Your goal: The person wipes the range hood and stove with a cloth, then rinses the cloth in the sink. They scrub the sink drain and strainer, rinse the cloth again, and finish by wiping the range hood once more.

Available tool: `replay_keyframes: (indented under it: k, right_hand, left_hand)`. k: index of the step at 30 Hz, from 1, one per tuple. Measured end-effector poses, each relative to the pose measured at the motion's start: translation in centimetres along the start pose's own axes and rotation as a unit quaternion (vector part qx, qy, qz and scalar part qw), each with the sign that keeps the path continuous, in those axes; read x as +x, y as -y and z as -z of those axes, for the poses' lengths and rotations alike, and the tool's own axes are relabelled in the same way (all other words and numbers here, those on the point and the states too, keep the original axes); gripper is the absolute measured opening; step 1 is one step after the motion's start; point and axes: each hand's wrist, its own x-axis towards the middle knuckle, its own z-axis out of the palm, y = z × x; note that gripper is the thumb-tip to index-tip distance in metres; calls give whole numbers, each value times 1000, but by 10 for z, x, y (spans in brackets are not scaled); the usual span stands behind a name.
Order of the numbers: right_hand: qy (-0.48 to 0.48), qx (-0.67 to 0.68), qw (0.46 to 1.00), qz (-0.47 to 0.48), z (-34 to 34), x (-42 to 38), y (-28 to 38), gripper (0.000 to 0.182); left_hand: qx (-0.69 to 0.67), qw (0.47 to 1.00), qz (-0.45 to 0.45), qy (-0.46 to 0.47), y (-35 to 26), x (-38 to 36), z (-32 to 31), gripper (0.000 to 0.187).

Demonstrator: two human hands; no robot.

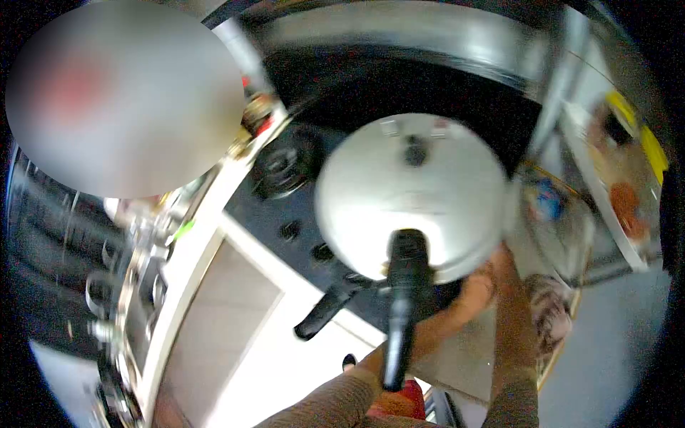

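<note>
Both left hand [477, 287] and right hand [504, 265] meet beside the pressure cooker [417, 189] (spread or pinching, I cannot tell), a handling step likely needing care around its lid handle [403, 314].

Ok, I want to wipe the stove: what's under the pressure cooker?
Dark stovetop shows beside the pressure cooker, with one burner uncovered. Directly beneath is hidden by its lid, so I can't tell what is there.

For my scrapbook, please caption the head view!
A big shiny lid with a long black handle over a dark stove.
</note>
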Motion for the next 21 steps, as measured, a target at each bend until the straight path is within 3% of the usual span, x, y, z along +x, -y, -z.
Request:
replay_keyframes:
  k: [7,12,15,18,21]
  right_hand:
    - [-78,-63,994,41,11,-109,20,30]
    - [-89,-49,995,15,3,-240,100,31]
    - [-72,3,997,-15,-9,-295,166,32]
    - [-29,94,992,-79,-14,-320,236,33]
    - [75,199,968,-129,-20,-321,292,34]
  left_hand:
    - [-60,996,-43,48,-6,-79,7,45]
    - [-133,985,-110,-11,9,-138,22,44]
    - [-116,982,-145,-20,34,-209,90,47]
    - [-216,973,-77,18,66,-257,120,48]
    - [-100,985,7,-138,93,-283,61,48]
